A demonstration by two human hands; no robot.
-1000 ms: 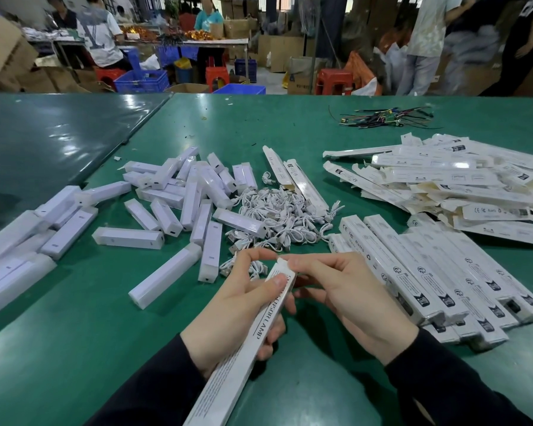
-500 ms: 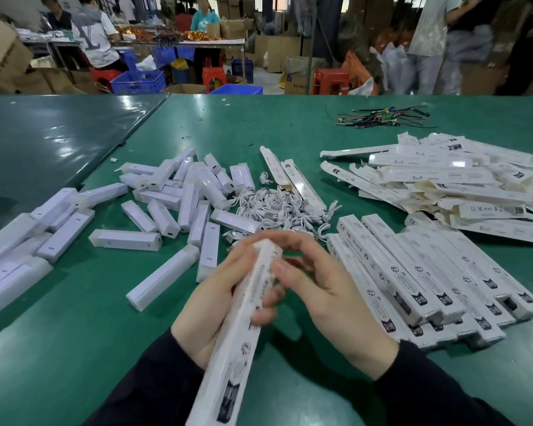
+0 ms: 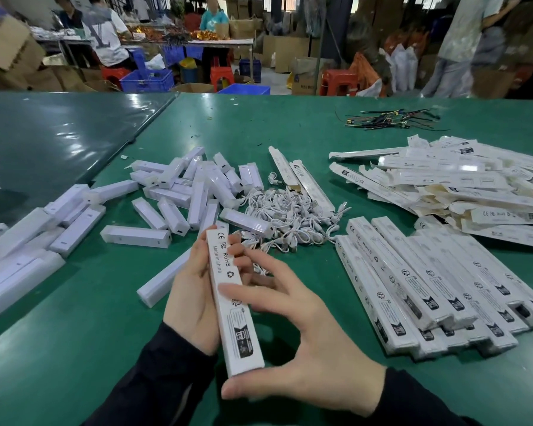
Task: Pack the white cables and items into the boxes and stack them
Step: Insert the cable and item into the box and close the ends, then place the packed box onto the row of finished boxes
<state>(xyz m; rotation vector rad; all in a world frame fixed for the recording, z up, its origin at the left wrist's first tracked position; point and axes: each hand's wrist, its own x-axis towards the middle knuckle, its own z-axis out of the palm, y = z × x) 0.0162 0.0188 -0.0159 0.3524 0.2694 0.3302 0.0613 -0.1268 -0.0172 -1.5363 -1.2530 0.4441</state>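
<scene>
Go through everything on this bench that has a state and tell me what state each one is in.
Box in hand: closed, printed side up.
Left hand: grips the box.
Right hand: fingers spread, touching the box.
Packed boxes: closed, stacked in a row.
Flat cartons: unfolded, heaped loosely.
White cables: coiled, in a loose pile.
White lamp bars: unpacked, scattered.

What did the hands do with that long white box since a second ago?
The box was turned over, so its printed back with the logos now faces up. The left hand still grips it along one side. The right hand stopped working at the far end and now spreads open, thumb under the near end and a fingertip on the printed face. The cables and the stacked boxes stayed put.
</scene>
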